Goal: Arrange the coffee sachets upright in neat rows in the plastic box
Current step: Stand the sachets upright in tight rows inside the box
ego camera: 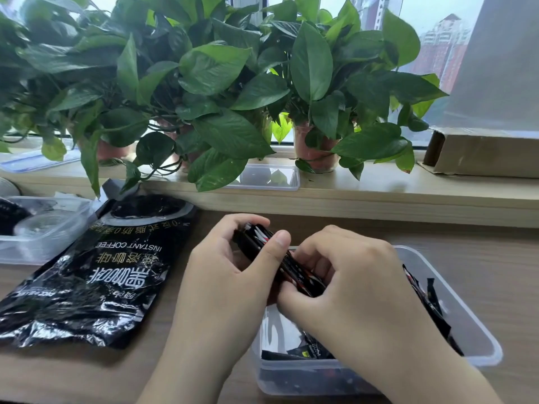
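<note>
**Squaring the bundle before it goes in**

While both the left hand [233, 275] and right hand [347, 275] clasp a stack of coffee sachets [280, 258] at frame centre above the plastic box [478, 339], tap edges flush, then lower it upright against loose sachets [423, 298] lower right.

A wooden desk [495, 275] meets a pale wooden windowsill [379, 196]. Leafy potted plants [204, 77] crowd the sill before a window [437, 30] giving grey daylight; reddish buildings [437, 51] show hazily outside. A cardboard box [481, 153] sits at right.
</note>
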### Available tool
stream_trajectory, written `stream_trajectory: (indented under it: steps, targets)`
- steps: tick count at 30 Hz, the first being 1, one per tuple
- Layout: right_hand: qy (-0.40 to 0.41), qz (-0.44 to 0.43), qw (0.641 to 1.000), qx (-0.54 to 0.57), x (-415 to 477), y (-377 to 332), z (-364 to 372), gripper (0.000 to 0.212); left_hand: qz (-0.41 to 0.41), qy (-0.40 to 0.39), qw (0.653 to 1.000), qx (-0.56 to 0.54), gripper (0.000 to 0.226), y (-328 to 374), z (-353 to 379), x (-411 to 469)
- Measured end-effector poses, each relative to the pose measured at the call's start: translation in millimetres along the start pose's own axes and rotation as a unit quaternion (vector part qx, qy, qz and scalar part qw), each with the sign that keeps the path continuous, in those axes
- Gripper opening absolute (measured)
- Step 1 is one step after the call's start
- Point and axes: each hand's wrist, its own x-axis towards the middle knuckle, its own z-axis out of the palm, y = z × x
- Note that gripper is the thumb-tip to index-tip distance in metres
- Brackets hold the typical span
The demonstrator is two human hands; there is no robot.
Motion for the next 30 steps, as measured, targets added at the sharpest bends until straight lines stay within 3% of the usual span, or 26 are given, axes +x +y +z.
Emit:
stream_trajectory:
  steps: [14, 19, 22, 25, 28, 30]
  targets:
    - [-0.048, 0.011, 0.998, -0.027, 0, -11, 2, 0.013, -0.03, -0.04, 0.999, -0.022, 0.016, -2, -17, 2]
    - [-0.094, 0.086, 0.992, 0.012, 7, -20, -7, 0.012, -0.062, -0.067, 0.995, -0.04, 0.035, 5, -17, 3]
    - [-0.136, 0.186, 0.971, 0.063, 15, -16, -19, 0.008, -0.094, -0.006, 0.992, -0.081, 0.025, 8, -22, 8]
    - [-0.196, 0.248, 0.949, -0.01, 24, -6, -24, 0.017, -0.098, 0.047, 0.994, 0.017, 0.008, -2, -38, 18]
    - [-0.3, 0.238, 0.916, -0.122, 32, -6, -12, 0.04, -0.178, -0.022, 0.982, 0.056, 0.011, -12, -42, 18]
    - [-0.34, 0.229, 0.899, -0.154, 38, -9, 3, 0.041, -0.212, -0.07, 0.972, 0.07, 0.012, -17, -40, 15]
